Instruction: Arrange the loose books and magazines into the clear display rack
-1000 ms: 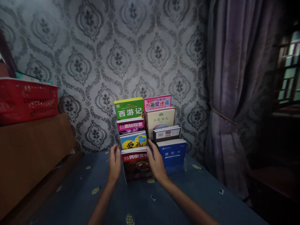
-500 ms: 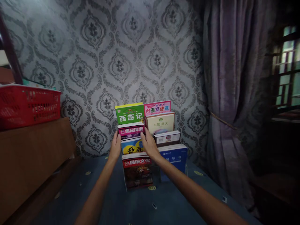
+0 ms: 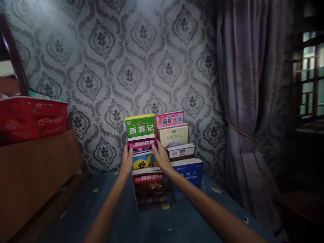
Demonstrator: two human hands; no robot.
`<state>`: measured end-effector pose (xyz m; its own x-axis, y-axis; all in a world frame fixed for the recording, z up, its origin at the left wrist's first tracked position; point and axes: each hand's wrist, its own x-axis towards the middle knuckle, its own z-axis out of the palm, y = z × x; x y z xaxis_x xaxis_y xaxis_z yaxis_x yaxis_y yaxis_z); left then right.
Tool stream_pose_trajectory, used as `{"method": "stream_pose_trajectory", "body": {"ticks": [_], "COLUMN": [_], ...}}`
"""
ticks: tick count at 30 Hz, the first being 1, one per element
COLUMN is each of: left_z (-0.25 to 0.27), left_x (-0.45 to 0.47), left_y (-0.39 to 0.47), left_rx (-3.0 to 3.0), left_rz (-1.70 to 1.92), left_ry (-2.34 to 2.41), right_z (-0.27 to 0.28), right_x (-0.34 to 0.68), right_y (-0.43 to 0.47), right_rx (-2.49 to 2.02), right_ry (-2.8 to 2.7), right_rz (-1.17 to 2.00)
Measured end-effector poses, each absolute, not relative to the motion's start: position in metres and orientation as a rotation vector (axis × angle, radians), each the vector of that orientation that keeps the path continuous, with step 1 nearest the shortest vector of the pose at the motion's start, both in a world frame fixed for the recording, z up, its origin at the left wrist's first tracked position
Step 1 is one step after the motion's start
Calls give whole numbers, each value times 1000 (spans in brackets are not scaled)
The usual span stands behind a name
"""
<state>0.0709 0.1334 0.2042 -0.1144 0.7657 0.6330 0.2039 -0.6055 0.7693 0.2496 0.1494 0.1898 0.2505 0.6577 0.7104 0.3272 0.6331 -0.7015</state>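
Between my two hands stands a purple-pink book (image 3: 141, 145), one of several in the left column of a tiered stand. My left hand (image 3: 127, 158) grips its left edge, the thumb on the front cover. At its right edge my right hand (image 3: 161, 157) holds it the same way, fingers behind. A green book (image 3: 140, 125) rises behind it. Lower in front are a blue and yellow book (image 3: 143, 161) and a dark book with a red title band (image 3: 149, 189). The stand itself is mostly hidden by the books.
The right column holds a pink book (image 3: 170, 118), a cream book (image 3: 174, 135), a dark book with a barcode (image 3: 181, 152) and blue books (image 3: 188, 173). At left a red basket (image 3: 48, 116) sits on a cardboard box (image 3: 37, 168). A curtain (image 3: 246, 84) hangs at right.
My view has tilted up slightly, so everything sits a little lower in the picture. Both hands keep their hold on the purple-pink book, which stays in its place in the column.
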Motion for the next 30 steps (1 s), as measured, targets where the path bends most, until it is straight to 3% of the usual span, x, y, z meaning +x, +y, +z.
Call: {"method": "stream_pose_trajectory", "body": {"ticks": [18, 30], "left_z": [207, 276], "left_x": [73, 55], "left_y": [138, 198], "left_rx": [1715, 1599], "left_rz": [1761, 1809], "left_ry": [1107, 946], "right_z": [204, 216], "right_x": [250, 260], "right_y": [153, 153], "right_rx": [-896, -831], "right_ry": [-1345, -1316], "right_rz": [385, 353]}}
